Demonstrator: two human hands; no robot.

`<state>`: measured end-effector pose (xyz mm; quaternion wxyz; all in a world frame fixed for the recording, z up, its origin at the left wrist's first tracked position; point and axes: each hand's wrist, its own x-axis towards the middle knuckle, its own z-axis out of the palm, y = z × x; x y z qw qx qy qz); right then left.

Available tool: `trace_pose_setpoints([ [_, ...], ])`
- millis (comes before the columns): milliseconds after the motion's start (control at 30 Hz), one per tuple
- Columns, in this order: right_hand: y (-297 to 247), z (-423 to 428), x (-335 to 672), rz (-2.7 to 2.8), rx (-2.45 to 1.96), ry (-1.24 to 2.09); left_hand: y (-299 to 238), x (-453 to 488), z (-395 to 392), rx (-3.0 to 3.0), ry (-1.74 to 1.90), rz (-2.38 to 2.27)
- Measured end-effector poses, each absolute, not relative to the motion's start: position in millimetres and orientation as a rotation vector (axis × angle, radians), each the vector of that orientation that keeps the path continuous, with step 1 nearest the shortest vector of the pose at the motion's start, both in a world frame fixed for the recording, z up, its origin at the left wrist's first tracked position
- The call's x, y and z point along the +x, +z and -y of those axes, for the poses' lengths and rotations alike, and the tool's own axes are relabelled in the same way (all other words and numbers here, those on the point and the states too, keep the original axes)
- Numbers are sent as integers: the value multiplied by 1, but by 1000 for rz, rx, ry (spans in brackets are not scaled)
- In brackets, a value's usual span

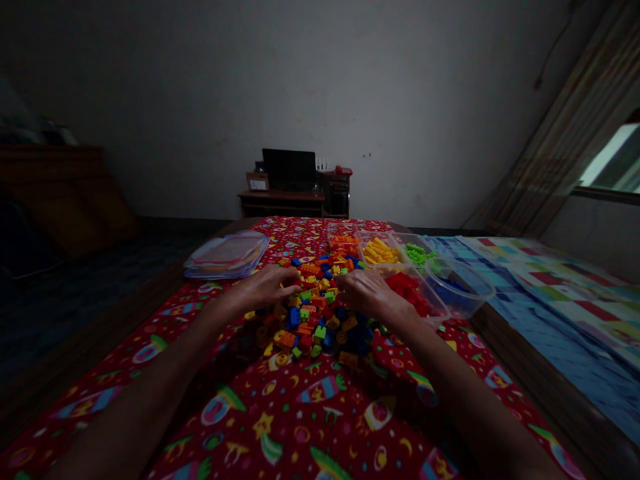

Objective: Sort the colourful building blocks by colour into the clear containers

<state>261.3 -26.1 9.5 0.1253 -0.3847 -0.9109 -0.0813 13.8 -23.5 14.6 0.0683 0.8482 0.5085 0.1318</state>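
A loose pile of toy building blocks [319,308] in red, orange, yellow, green and blue lies in the middle of the table. My left hand [273,285] reaches over its left side, thumb and fingers apart among the blocks. On the right side, my right hand [367,292] is bent down with its fingers curled together at the pile. Whatever its fingertips grip is hidden. Close by my right hand, a clear container of red blocks [410,293] stands beside a round clear tub [465,287] with blue blocks inside.
Behind these stand clear containers with orange blocks [344,244], yellow blocks [380,251] and green blocks [417,255]. Stacked clear lids [227,255] lie at left. A red patterned cloth [300,427] covers the table. A bed [560,300] adjoins on the right; a monitor [289,168] stands beyond.
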Motion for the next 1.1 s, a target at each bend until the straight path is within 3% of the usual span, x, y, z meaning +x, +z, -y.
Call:
trace_pose_setpoints([
  [167, 5, 27, 266, 2726, -1159, -212, 17, 36, 38, 2563, 440, -1364],
  [500, 4, 17, 264, 2630, -1051, -174, 18, 51, 36, 2136, 727, -1479],
  [767, 15, 24, 254, 2579, -861, 200, 8, 64, 34, 1798, 946, -1226],
  [933, 12, 22, 253, 2579, -757, 267, 4, 66, 34, 1799, 955, -1199],
  [1100, 27, 19, 266, 2531, -981, 196, 9, 61, 36, 1932, 926, -1315],
])
